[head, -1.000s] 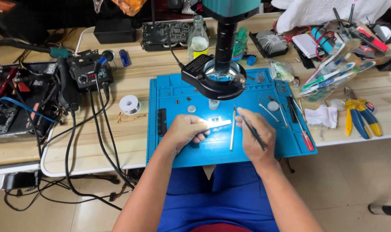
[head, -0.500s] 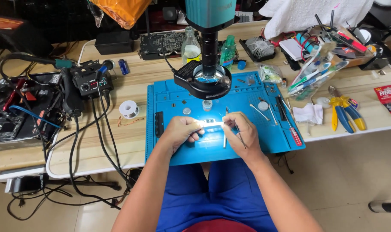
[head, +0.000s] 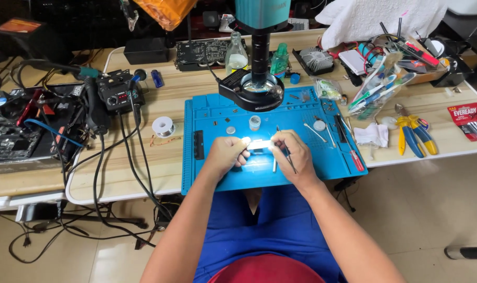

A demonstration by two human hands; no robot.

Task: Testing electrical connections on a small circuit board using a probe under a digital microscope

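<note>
Two hands are working together over the blue silicone repair mat (head: 217, 173) lying on the wooden counter (head: 170, 162), under the black ring-light microscope head (head: 251, 91). Left hand (head: 225, 155) is pinching one end of a small bright metallic flat part (head: 259, 144), washed out by the lamp glare so its kind is not telling. Right hand (head: 293, 154) is closing on the other end while gripping thin dark tweezers (head: 289, 160) pointing down toward the near edge of the mat. Both hands are clamped on the part, almost touching, near the mat's middle. Small round silver caps (head: 255, 122) and loose screws are lying just beyond, toward the mat's far edge. White solder wire spool (head: 163, 126) is sitting left of the mat; yellow-and-blue pliers (head: 411, 133) are lying well apart toward the right edge. Step in hand looks like positioning or picking at the part under the lens. Judging by the grip, any further move is calling for steady fingertips and fine tweezer control, since the piece is tiny.
</note>
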